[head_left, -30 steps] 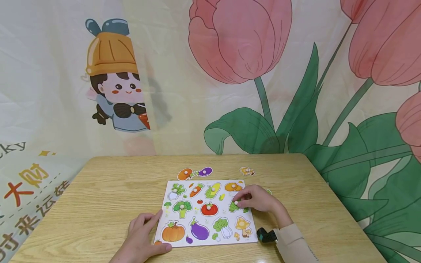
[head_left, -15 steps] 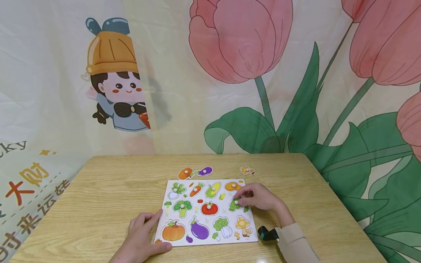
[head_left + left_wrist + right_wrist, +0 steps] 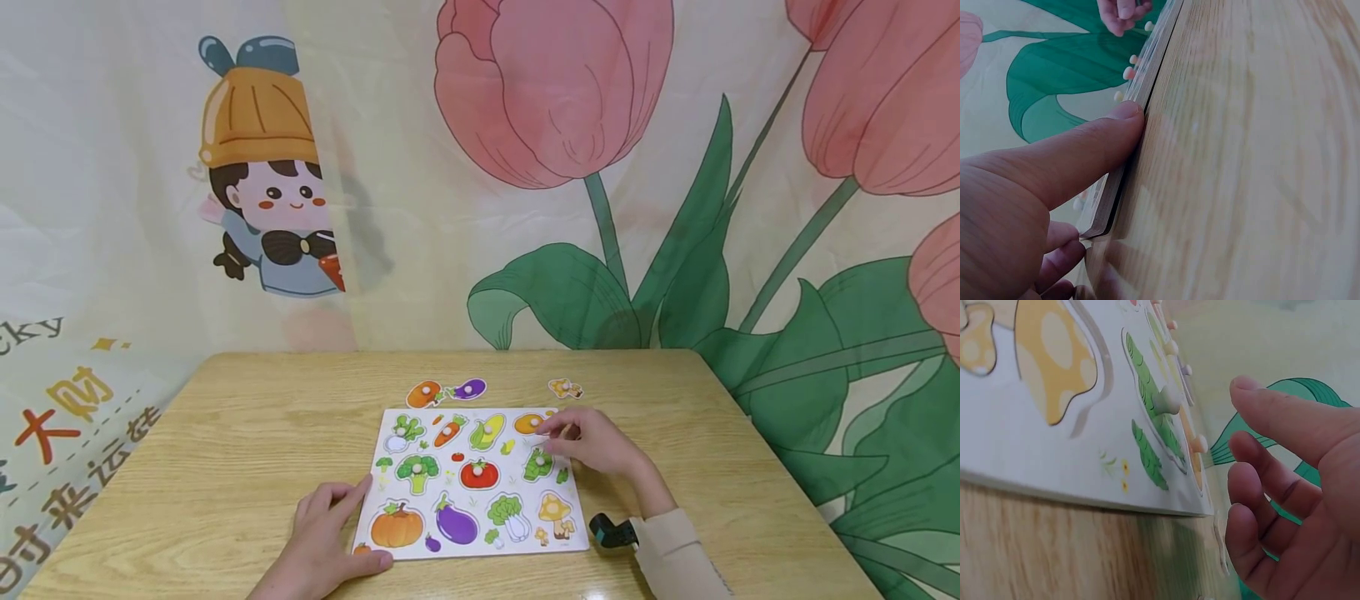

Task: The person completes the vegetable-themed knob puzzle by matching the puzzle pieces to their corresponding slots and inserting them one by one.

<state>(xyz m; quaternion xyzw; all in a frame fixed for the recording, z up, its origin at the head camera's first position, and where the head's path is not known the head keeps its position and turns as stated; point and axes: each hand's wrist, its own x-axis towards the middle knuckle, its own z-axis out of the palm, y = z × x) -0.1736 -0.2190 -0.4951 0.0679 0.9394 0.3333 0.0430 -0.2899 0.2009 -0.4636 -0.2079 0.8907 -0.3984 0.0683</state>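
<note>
A white vegetable puzzle board lies on the wooden table. My left hand rests flat at its front left corner, with a straight finger pressing the board's edge. My right hand hovers at the board's far right edge. Its fingers are relaxed and hold nothing. It is beside the green leafy piece and the orange piece, both seated in the board. The green piece and its knob lie just left of the fingertips.
Three loose pieces lie on the table beyond the board: an orange one, a purple eggplant and a small mushroom. A black device sits at my right wrist. A printed curtain hangs behind the table.
My right hand has let go of the green piece's knob and lifted a little toward the far edge of the board. The left hand has stayed put.
</note>
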